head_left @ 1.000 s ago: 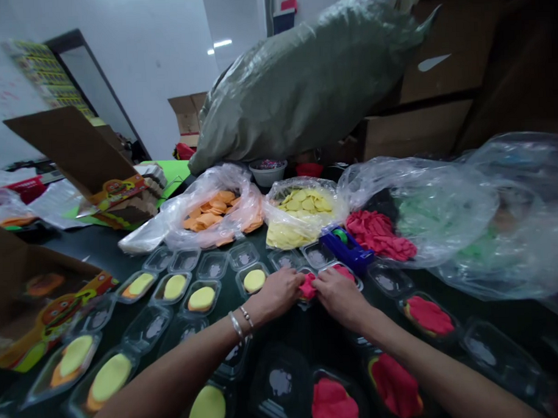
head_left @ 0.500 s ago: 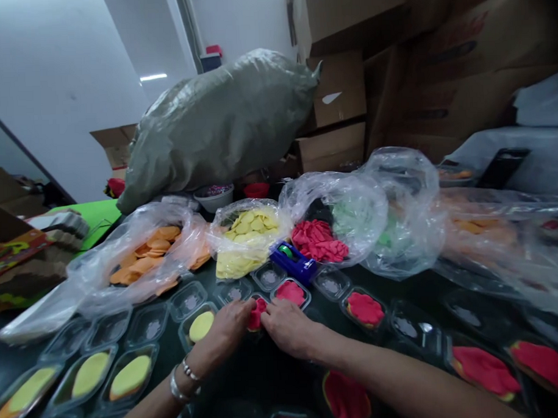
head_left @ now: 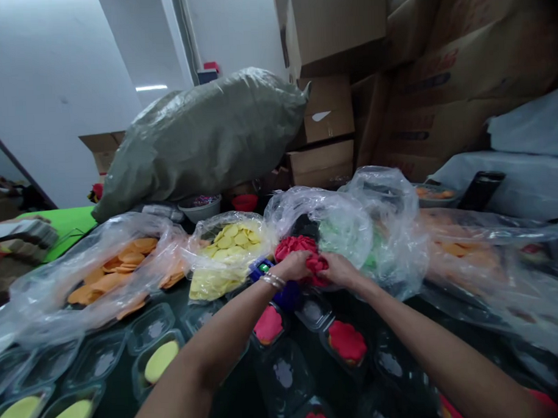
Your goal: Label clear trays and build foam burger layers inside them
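Observation:
My left hand (head_left: 292,264) and my right hand (head_left: 338,269) reach together into the pile of red ruffled pieces (head_left: 295,245) lying at the mouth of a clear plastic bag (head_left: 353,225). Both hands are closed on red pieces between them. A bracelet sits on my left wrist. Below my arms, clear plastic trays (head_left: 150,328) cover the dark table; two hold red pieces (head_left: 268,324) (head_left: 347,341), others hold yellow discs (head_left: 160,361). A blue tape dispenser (head_left: 261,267) peeks out beside my left wrist.
Clear bags of orange discs (head_left: 116,269), yellow discs (head_left: 229,241) and green pieces (head_left: 348,234) line the table's far side. A big grey sack (head_left: 203,138) and stacked cardboard boxes (head_left: 348,97) rise behind. More plastic bags (head_left: 491,262) lie at the right.
Both hands left the tray with the red piece and moved up and away to the red pile in the bag. The camera swung right and tilted up.

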The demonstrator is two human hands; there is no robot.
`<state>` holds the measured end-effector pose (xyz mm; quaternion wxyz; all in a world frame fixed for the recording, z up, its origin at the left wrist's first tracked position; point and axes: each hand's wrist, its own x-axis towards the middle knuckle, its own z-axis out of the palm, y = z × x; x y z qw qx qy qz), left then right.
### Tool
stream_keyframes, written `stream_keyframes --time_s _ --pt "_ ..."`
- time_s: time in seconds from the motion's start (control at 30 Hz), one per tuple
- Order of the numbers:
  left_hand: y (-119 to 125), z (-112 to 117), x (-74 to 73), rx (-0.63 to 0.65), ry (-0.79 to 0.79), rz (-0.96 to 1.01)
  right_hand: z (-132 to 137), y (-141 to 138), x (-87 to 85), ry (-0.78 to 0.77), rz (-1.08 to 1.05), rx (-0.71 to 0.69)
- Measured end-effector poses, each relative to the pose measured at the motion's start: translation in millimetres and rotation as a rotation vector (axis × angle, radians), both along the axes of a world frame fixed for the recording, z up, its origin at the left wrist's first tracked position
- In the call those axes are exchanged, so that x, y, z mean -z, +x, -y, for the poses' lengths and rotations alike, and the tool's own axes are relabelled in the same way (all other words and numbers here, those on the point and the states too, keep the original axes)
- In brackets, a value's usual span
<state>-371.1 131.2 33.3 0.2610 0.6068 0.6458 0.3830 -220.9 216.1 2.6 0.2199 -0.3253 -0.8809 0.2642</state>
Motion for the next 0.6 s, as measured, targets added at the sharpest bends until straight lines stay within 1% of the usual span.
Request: stream_keyframes --time_s 0.07,0.13,0.23,0.33,0.4,0.47,0.53,0.6 --pt "1.0 -17.5 9.0 0.038 -0.018 0.024 1.8 9.4 9.6 -0.053 -0.105 -0.030" --pt "-5.0 -20.6 14.6 0.069 -0.036 0.076 4.9 18.5 13.7 -0.124 -0.222 -0.035" --pt "-16.3 -11.4 15.8 0.054 -0.060 0.190 5.8 25.2 11.8 -0.252 -0.389 0.009" --pt "-21.2 4.3 10.9 0.000 -0.081 0.348 6.2 20.3 6.5 -0.421 -0.538 0.089" --pt "-22.6 19.7 5.4 -0.023 -0.093 0.459 9.0 13.5 2.2 -0.539 -0.618 0.147" --pt "-27.3 42.8 -1.3 -0.039 -0.110 0.548 14.5 7.9 -2.9 -0.635 -0.675 0.196" --pt "-39.8 75.8 -8.9 -0.056 -0.143 0.656 21.9 6.5 -9.2 -0.715 -0.711 0.224" --pt "-61.5 118.3 -16.2 -0.099 -0.190 0.751 29.0 9.3 -16.1 -0.794 -0.728 0.226"
